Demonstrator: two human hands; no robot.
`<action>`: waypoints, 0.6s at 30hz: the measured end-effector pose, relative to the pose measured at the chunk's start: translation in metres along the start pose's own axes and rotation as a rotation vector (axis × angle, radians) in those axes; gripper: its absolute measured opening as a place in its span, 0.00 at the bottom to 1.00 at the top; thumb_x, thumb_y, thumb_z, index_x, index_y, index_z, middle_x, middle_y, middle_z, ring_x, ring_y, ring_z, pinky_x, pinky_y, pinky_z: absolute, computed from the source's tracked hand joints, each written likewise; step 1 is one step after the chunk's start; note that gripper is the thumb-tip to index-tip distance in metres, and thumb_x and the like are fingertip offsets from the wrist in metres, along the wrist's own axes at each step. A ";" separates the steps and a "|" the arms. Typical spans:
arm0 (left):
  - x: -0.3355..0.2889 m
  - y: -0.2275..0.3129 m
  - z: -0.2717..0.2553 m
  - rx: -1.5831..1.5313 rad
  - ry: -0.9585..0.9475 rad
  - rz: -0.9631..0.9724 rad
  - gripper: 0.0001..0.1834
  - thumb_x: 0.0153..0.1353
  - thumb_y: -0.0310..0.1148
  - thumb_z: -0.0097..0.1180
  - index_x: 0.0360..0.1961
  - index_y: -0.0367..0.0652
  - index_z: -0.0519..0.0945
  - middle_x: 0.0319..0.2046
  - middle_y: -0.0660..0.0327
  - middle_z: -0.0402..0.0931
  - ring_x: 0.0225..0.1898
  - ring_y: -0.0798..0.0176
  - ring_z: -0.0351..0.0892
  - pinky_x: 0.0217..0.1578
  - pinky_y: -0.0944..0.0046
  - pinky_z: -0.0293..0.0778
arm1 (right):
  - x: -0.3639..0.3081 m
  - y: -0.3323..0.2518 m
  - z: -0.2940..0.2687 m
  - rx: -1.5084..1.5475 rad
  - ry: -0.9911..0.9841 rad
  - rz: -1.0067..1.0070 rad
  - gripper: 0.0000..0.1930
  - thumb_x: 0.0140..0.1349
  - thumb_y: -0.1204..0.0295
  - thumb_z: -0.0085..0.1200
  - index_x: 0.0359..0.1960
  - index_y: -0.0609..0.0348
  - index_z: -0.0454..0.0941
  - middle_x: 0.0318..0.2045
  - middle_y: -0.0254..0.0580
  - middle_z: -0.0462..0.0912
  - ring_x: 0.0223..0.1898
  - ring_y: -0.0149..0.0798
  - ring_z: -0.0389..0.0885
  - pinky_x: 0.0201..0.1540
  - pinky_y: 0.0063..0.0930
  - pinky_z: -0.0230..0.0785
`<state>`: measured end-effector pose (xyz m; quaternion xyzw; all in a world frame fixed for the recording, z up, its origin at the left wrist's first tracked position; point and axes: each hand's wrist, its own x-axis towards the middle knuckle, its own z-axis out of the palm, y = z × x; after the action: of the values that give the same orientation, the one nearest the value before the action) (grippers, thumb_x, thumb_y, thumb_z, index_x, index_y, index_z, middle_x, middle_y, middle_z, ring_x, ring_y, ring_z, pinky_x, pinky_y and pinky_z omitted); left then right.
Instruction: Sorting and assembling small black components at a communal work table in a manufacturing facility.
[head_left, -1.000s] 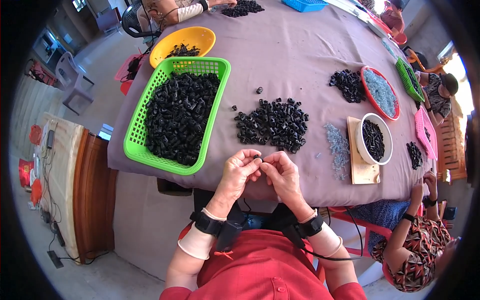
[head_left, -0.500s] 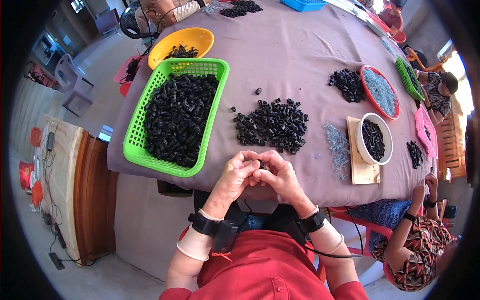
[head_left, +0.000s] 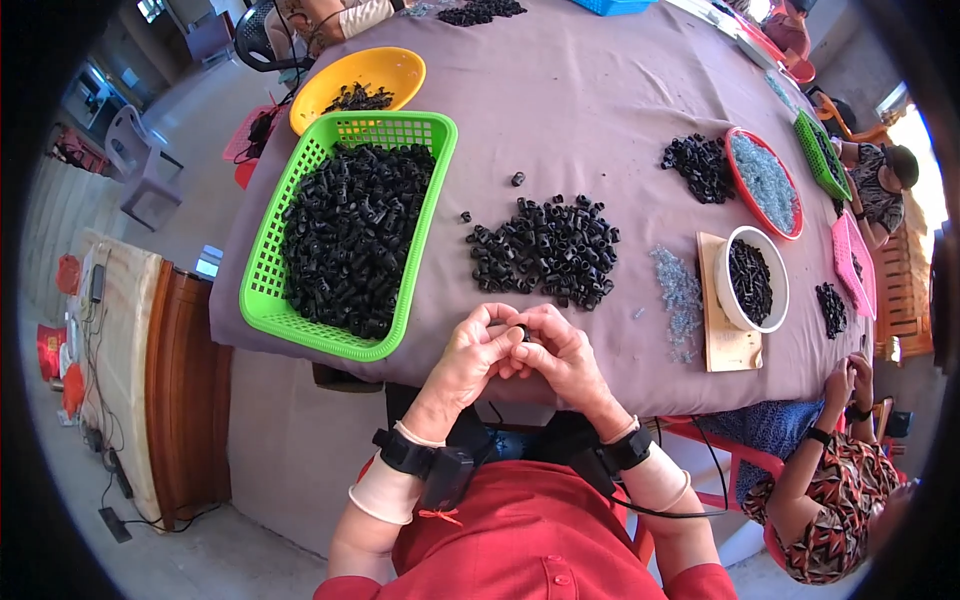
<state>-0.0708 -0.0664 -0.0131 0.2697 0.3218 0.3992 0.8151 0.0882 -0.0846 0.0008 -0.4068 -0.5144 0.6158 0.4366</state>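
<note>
My left hand [head_left: 468, 350] and my right hand [head_left: 562, 352] meet at the near edge of the table, fingertips pinched together. Between them is a small black plastic part [head_left: 523, 331], mostly covered by the fingers; its exact kind cannot be made out. Just beyond my hands lies a loose pile of short black tubular parts [head_left: 545, 250], with a couple of single pieces set apart from it. To the left stands a green plastic basket [head_left: 262, 300] heaped with black parts of a similar look.
A yellow bowl [head_left: 405, 75] sits behind the basket. On the right are small clear pieces [head_left: 678, 300], a white bowl [head_left: 778, 318] of black parts on a wooden board [head_left: 722, 350], and a red tray [head_left: 797, 225] of clear pieces. Other people sit around the table.
My hands stay together at nearly the same spot, with the fingers shifted slightly around the small black part. The view has moved a little; the piles look the same.
</note>
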 end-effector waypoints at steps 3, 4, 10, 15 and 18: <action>-0.003 0.000 0.003 0.032 -0.013 0.017 0.16 0.60 0.30 0.56 0.46 0.42 0.66 0.25 0.64 0.73 0.23 0.71 0.72 0.23 0.73 0.69 | 0.000 0.000 0.003 -0.106 0.045 -0.018 0.12 0.61 0.73 0.54 0.44 0.64 0.73 0.35 0.34 0.71 0.29 0.25 0.76 0.28 0.18 0.70; -0.002 0.000 0.003 0.033 -0.015 0.015 0.16 0.60 0.30 0.56 0.46 0.42 0.66 0.25 0.64 0.73 0.23 0.71 0.72 0.23 0.73 0.69 | 0.001 0.000 0.004 -0.094 0.048 -0.018 0.12 0.61 0.73 0.54 0.44 0.64 0.73 0.35 0.34 0.70 0.28 0.25 0.75 0.28 0.18 0.70; 0.002 -0.002 0.006 -0.096 -0.014 0.020 0.17 0.59 0.28 0.56 0.46 0.39 0.64 0.27 0.61 0.75 0.21 0.70 0.74 0.21 0.73 0.71 | 0.002 0.000 0.009 -0.077 0.098 -0.009 0.12 0.61 0.73 0.54 0.44 0.64 0.73 0.35 0.36 0.70 0.28 0.25 0.75 0.28 0.18 0.69; -0.001 -0.006 0.008 -0.035 0.120 0.075 0.11 0.61 0.28 0.54 0.44 0.41 0.68 0.28 0.61 0.76 0.20 0.73 0.71 0.20 0.75 0.68 | -0.011 -0.015 0.006 -0.463 0.163 -0.187 0.16 0.53 0.76 0.57 0.44 0.61 0.73 0.36 0.44 0.72 0.29 0.37 0.76 0.31 0.28 0.70; -0.007 0.000 0.014 0.076 0.132 0.055 0.09 0.61 0.27 0.53 0.42 0.42 0.69 0.27 0.61 0.76 0.19 0.76 0.69 0.18 0.77 0.65 | -0.025 -0.029 -0.024 -0.838 0.270 -0.288 0.10 0.55 0.82 0.52 0.40 0.65 0.74 0.37 0.46 0.72 0.30 0.41 0.76 0.31 0.29 0.69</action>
<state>-0.0637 -0.0744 -0.0018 0.2825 0.3823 0.4255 0.7700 0.1215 -0.0992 0.0271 -0.5490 -0.7087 0.2294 0.3790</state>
